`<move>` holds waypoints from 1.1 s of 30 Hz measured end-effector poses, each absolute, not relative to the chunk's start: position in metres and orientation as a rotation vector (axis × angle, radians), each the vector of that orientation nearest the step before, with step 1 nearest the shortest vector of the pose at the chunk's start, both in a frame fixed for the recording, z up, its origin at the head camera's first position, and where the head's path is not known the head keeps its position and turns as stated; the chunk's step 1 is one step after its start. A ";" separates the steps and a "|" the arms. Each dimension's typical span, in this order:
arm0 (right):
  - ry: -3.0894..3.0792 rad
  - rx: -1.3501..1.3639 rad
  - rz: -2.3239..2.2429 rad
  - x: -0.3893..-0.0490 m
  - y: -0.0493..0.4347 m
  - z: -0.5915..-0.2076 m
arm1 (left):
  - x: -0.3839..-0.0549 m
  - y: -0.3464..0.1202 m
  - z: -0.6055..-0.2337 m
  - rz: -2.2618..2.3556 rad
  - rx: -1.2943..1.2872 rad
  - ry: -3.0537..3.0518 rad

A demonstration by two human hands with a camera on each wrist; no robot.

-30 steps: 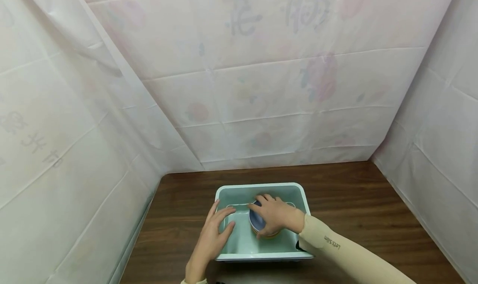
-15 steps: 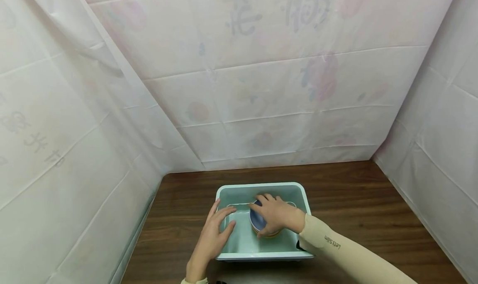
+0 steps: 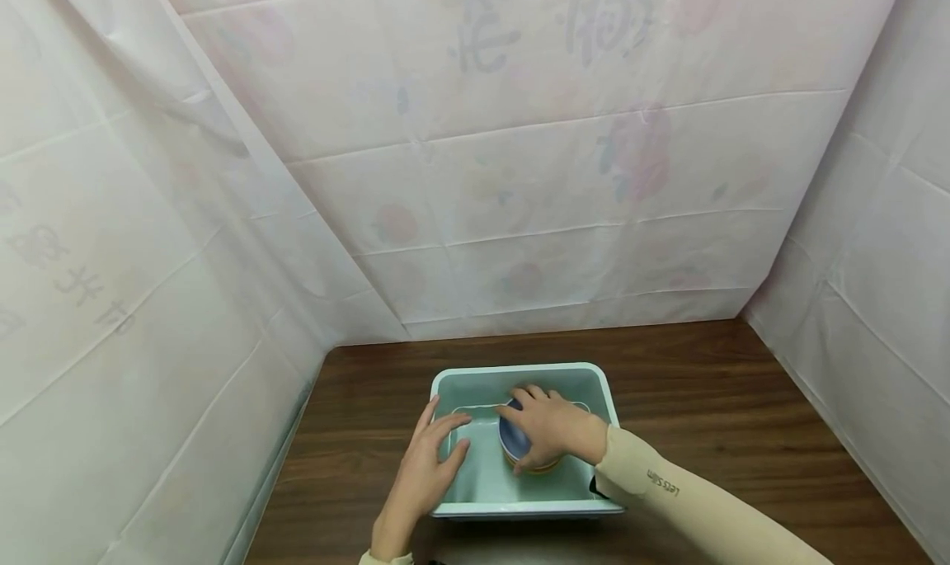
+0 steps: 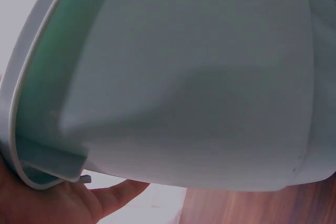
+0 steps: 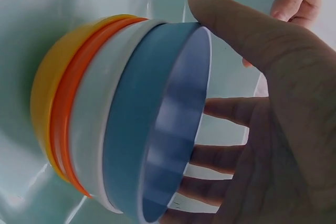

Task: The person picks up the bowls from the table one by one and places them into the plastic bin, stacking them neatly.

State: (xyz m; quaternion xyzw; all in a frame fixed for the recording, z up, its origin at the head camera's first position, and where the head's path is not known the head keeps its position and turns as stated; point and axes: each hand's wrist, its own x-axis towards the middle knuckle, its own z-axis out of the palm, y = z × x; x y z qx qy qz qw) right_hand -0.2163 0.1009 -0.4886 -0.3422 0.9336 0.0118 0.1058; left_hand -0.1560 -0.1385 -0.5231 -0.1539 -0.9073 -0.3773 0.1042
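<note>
A stack of nested bowls sits in a pale green plastic tub (image 3: 519, 509). Its top bowl is blue (image 3: 512, 440), and in the right wrist view a pale bowl (image 5: 100, 119), an orange bowl (image 5: 62, 124) and a yellow bowl (image 5: 44, 87) show beneath it. My right hand (image 3: 552, 429) spans the blue bowl from above, thumb at the near rim and fingers at the far rim. At the tub's left side, my left hand (image 3: 426, 466) is spread with its fingers over the rim and inside, apart from the bowls. The left wrist view shows mostly the tub's outer wall (image 4: 194, 87).
The tub stands on a dark brown wooden table (image 3: 698, 383). White printed sheets (image 3: 519, 218) hang behind and on both sides of it. A thin pale outline runs along the tub's inside. Light sleeves (image 3: 690, 491) cover the forearms.
</note>
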 end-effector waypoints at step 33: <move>2.896 -0.894 -0.448 -0.213 0.171 -0.434 | -0.158 -0.147 -0.520 -0.922 -0.357 -2.612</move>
